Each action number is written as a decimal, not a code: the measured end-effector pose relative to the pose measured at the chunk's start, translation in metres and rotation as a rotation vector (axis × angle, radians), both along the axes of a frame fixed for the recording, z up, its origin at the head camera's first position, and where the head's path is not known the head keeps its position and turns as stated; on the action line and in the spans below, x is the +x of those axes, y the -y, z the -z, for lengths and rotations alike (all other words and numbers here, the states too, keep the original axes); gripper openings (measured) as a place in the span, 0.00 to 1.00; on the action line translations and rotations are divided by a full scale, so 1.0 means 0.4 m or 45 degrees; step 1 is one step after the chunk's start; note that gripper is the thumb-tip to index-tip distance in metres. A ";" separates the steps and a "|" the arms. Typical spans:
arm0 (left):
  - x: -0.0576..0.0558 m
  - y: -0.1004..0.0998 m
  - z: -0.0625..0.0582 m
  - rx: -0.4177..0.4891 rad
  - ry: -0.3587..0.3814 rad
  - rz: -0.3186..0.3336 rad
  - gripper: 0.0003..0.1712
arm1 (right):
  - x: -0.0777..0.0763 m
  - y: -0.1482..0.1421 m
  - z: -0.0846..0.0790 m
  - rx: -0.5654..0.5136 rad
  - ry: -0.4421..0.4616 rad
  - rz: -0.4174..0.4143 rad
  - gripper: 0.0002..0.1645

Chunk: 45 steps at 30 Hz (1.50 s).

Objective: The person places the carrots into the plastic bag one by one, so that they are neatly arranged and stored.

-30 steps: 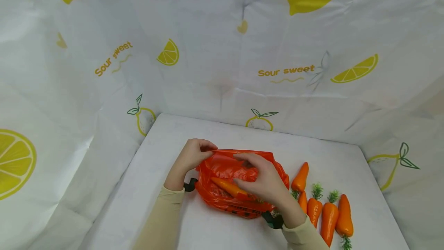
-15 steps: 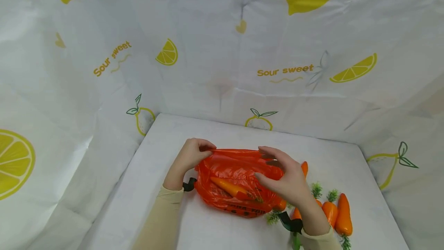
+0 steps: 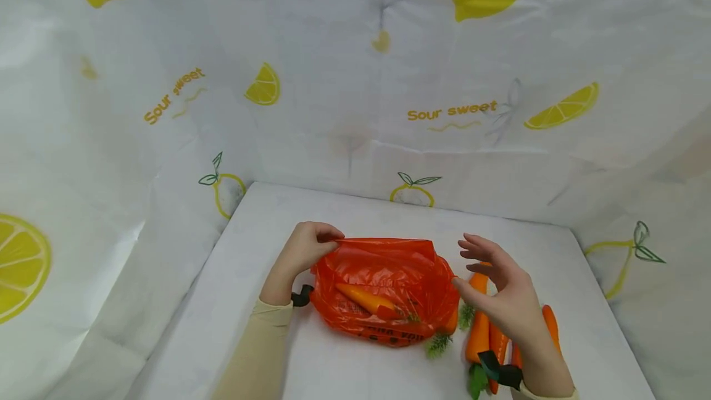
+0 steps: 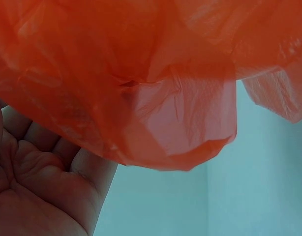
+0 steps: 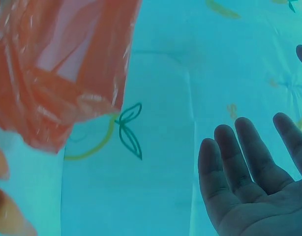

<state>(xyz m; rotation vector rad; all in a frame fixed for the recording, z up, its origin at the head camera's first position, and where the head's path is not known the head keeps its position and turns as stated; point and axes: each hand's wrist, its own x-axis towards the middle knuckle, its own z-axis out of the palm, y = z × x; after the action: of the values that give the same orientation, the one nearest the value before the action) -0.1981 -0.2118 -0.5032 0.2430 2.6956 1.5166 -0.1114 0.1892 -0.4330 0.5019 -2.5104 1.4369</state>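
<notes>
A red plastic bag lies with its mouth spread, and an orange carrot shows inside it. My left hand pinches the bag's upper left rim between thumb and fingers. In the left wrist view the bag hangs across part of that palm. To the bag's right, my right hand is raised over several carrots with its fingers spread and nothing in them. The right wrist view shows this hand apart from the bag.
Partly hidden under the right forearm, loose carrots with green tops lie on the white table. A leafy tuft pokes out by the bag's lower right corner. Lemon-printed white sheeting encloses the table at the back and sides.
My right hand has moved right, from over the bag's mouth to above the loose carrots. The left hand has kept its hold on the rim.
</notes>
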 end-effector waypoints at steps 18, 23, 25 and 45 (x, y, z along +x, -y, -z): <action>0.000 -0.004 -0.005 -0.005 0.010 0.019 0.11 | 0.059 -0.195 0.061 0.120 0.108 0.410 0.52; -0.005 -0.007 0.000 0.005 0.000 0.029 0.10 | 0.082 -0.254 0.091 0.153 0.223 0.571 0.52; -0.004 -0.007 -0.003 0.008 -0.002 0.025 0.10 | 0.088 -0.273 0.103 0.149 0.251 0.599 0.52; -0.002 0.000 -0.003 -0.002 0.022 0.007 0.10 | 0.093 -0.341 0.200 0.238 0.661 0.849 0.57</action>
<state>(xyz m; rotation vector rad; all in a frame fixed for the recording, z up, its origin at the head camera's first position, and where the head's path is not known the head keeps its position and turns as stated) -0.1990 -0.2118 -0.5019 0.2362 2.6809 1.5080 -0.0741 0.3258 -0.5131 -0.7239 -2.7807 1.1614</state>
